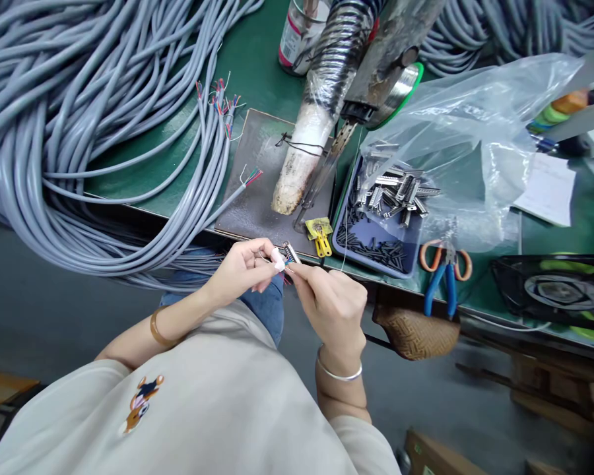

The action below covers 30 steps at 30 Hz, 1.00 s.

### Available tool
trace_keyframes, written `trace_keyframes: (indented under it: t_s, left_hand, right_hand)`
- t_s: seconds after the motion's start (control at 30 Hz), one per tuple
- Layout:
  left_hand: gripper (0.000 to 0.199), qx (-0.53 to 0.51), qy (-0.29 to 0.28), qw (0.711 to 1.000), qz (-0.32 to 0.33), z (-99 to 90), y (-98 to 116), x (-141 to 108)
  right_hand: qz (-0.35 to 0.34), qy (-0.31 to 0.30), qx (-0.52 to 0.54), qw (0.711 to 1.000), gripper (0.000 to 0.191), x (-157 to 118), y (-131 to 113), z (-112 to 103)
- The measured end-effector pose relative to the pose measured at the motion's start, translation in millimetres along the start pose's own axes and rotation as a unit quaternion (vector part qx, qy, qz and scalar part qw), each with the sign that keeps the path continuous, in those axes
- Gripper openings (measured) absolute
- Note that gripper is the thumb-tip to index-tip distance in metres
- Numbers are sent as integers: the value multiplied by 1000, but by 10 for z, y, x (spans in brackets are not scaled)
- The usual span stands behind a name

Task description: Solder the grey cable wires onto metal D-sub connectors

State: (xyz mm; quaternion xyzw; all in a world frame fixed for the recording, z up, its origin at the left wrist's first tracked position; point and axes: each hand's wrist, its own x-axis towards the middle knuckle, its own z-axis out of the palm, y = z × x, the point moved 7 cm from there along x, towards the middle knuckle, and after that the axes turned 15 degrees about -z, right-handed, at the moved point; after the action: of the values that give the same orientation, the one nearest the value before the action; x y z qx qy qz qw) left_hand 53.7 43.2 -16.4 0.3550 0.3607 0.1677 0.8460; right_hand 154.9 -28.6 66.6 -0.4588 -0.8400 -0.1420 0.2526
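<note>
At the front edge of the bench, my left hand [247, 267] is closed in a pinch on thin coloured wires, with white wrapping on one fingertip. My right hand [329, 293] is closed right beside it, its thumb and forefinger meeting at the same wires. Between the fingertips sits a small metal connector [291, 252]. What exactly the right fingers grip is too small to tell. A yellow clip [319, 236] lies just beyond, on a dark board [257, 158]. One grey cable [228, 203] with bared red, green and white wires rests on the board's left part.
Grey cables [44, 132] fill the left. A soldering iron [327, 168] and a foil-wrapped duct [309, 125] hang over the board. To the right are a blue tray [410, 260] of connectors and black pieces, a plastic bag [475, 145], pliers [440, 284] and a fan [554, 290].
</note>
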Motion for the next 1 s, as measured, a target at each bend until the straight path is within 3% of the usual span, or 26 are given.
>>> trace_keyframes:
  t_s: [0.1, 0.2, 0.27, 0.3, 0.4, 0.57, 0.7, 1.0]
  left_hand:
    - [36, -9, 28, 1000, 9, -35, 25, -4]
    - [35, -20, 60, 998, 21, -100, 38, 5]
    - [35, -22, 64, 997, 23, -120, 39, 16]
    - [35, -23, 64, 997, 26, -124, 43, 19]
    - [35, -26, 61, 997, 36, -123, 66, 24]
    - [32, -17, 51, 998, 41, -102, 87, 30]
    - [29, -5, 59, 996, 64, -86, 123, 24]
    - [15, 59, 171, 970, 161, -132, 286, 64]
  right_hand:
    - [90, 107, -26, 990, 5, -118, 129, -149]
    - [213, 325, -46, 920, 3, -375, 248, -437]
    - [202, 410, 15, 889, 14, -446, 242, -485]
    - [187, 419, 51, 887, 21, -440, 231, -463]
    - [191, 354, 105, 909, 35, -392, 213, -286]
    - [202, 194, 119, 953, 17, -306, 223, 88]
    - [198, 199, 154, 947, 13, -267, 271, 234]
    - [149, 204, 112, 961, 19, -173, 267, 270]
